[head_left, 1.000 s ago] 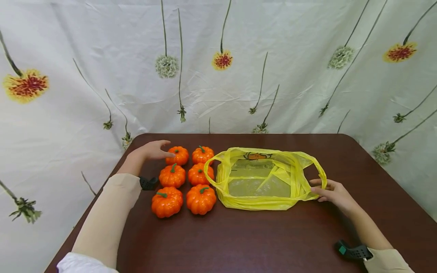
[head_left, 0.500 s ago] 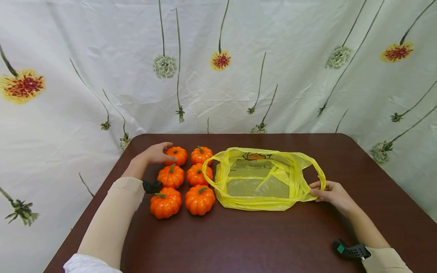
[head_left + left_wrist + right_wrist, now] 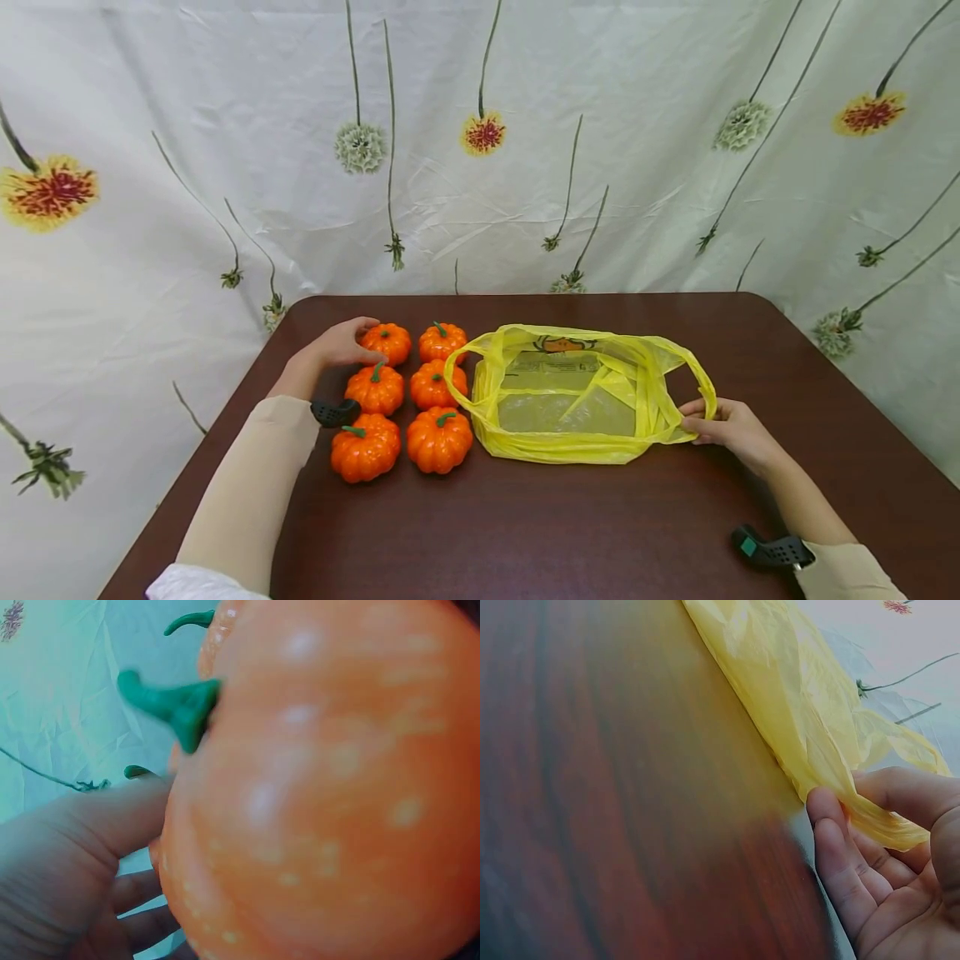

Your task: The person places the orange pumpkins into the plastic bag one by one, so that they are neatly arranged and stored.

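Observation:
Several small orange pumpkins with green stems stand in two columns on the table. My left hand grips the far-left pumpkin, thumb on its near side and fingers on its far side. In the left wrist view, a nearer pumpkin fills much of the picture and hides part of the left hand. A yellow plastic bag lies with its mouth spread, right of the pumpkins. My right hand pinches the bag's right side by its handle; the right wrist view shows the thin plastic between thumb and fingers.
The other pumpkins stand close by: one far right, two in the middle row, two in the near row. The bag's left handle loop overhangs the right column. A flowered cloth hangs behind the dark table.
My left hand has moved slightly nearer and rightward, closing in around the far-left pumpkin. My right hand keeps its hold on the bag, and the pumpkins stay in place.

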Motion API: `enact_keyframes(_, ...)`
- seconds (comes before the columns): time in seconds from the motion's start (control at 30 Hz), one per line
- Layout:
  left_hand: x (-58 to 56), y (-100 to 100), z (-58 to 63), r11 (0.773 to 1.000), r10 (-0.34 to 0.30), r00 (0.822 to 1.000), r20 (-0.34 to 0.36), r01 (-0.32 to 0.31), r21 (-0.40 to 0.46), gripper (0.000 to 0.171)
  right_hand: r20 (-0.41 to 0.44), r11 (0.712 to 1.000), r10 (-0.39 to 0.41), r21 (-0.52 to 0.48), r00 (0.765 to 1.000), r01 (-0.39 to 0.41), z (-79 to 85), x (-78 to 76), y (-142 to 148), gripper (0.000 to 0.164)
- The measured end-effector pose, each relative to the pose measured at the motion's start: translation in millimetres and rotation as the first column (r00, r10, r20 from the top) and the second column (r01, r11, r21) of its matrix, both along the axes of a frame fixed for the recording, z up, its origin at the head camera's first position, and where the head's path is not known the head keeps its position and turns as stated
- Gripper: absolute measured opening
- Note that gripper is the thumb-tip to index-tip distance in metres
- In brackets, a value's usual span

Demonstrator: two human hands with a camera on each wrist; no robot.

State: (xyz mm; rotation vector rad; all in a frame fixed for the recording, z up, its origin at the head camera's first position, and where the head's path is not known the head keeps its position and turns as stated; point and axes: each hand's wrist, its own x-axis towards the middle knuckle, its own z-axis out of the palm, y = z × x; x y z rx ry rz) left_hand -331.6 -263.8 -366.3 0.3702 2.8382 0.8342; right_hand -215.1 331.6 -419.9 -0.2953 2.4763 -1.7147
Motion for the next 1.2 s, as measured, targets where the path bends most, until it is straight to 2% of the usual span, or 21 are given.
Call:
enact_keyframes(0.27, 0.3, -1, -3.1, 1.000, 0.005, 1.000, -0.006, -0.005, 0.016, 0.080, 0.021, 1.000, -0.005, -0.011, 1.000, 0.006, 0.8, -0.3, -1, 0.035)
enact_keyframes(0.53, 5.0, 0, 1.6, 0.998, 0.064, 0.997, -0.045, -0.063, 0.027, 0.082, 0.012, 1.000, 0.001, -0.012, 1.000, -0.001, -0.2, -0.8, -1, 0.035)
enact_keyframes(0.73, 8.2, 7, 9.9, 0.995, 0.085, 0.995, -0.060, -0.081, 0.064, 0.087, 0.021, 1.000, -0.003, -0.010, 1.000, 0.003, -1.4, -0.7, 1, 0.035)
enact_keyframes(0.87, 10.6, 12, 16.8, 0.993, 0.095, 0.990, -0.100, -0.087, 0.083, 0.088, 0.026, 1.000, -0.004, -0.023, 1.000, 0.005, -2.7, -0.1, 0, 0.035)
enact_keyframes(1.2, 25.7, 26, 47.1, 0.990, 0.092, 0.977, -0.192, -0.069, 0.124, 0.086, 0.025, 0.998, 0.020, -0.055, 0.999, -0.019, -2.5, -0.7, 0, 0.035)
